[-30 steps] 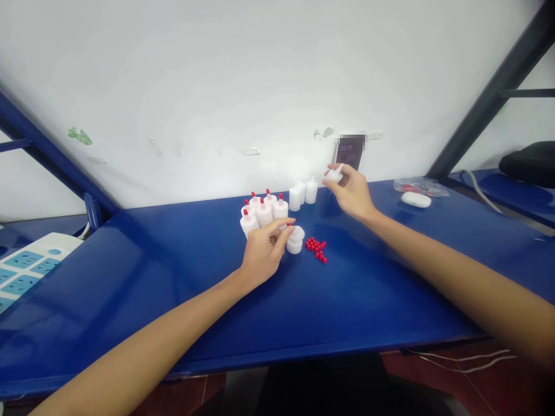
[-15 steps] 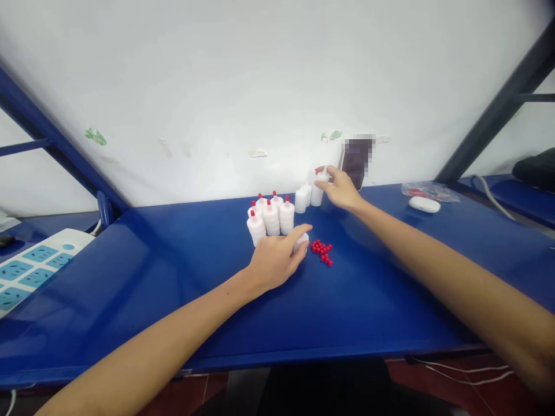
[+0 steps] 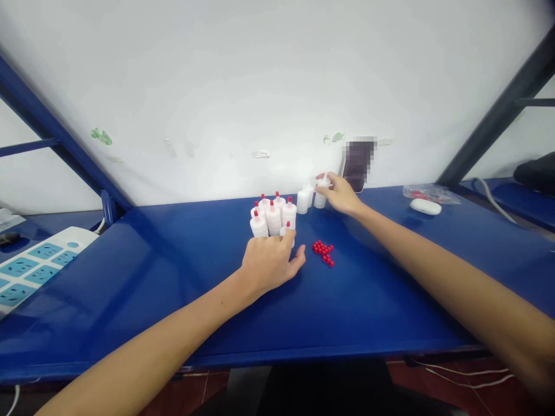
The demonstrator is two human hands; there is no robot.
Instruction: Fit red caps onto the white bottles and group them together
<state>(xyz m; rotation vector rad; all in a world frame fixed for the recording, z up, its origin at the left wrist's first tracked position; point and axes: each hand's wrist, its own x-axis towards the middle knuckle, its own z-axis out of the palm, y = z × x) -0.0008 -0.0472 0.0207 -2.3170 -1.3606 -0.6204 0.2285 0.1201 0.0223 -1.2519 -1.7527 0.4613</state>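
My left hand (image 3: 266, 263) is by a white squeeze bottle (image 3: 288, 229) with a red tip cap, at the front right of a tight group of similar capped bottles (image 3: 273, 219). Its thumb is spread away from the index finger, which reaches the bottle's near side; the other fingers are largely out of sight. At the back, near the wall, my right hand (image 3: 340, 193) has thumb and fingers around the upper part of an uncapped white squeeze bottle (image 3: 320, 199). Just left of it stand more white bottles (image 3: 302, 202). Small red caps (image 3: 323, 249) lie in a loose pile between my hands.
On the blue table (image 3: 173, 260), a white power strip (image 3: 47, 260) lies at the left. A dark-screened phone (image 3: 359, 164) leans against the wall. A white oval case (image 3: 425, 207) and a clear bag (image 3: 433, 195) with red bits are at the right.
My left hand has moved slightly left, bringing the capped bottle against the group, and its thumb has come away. My right hand has lowered a little at the uncapped bottle.
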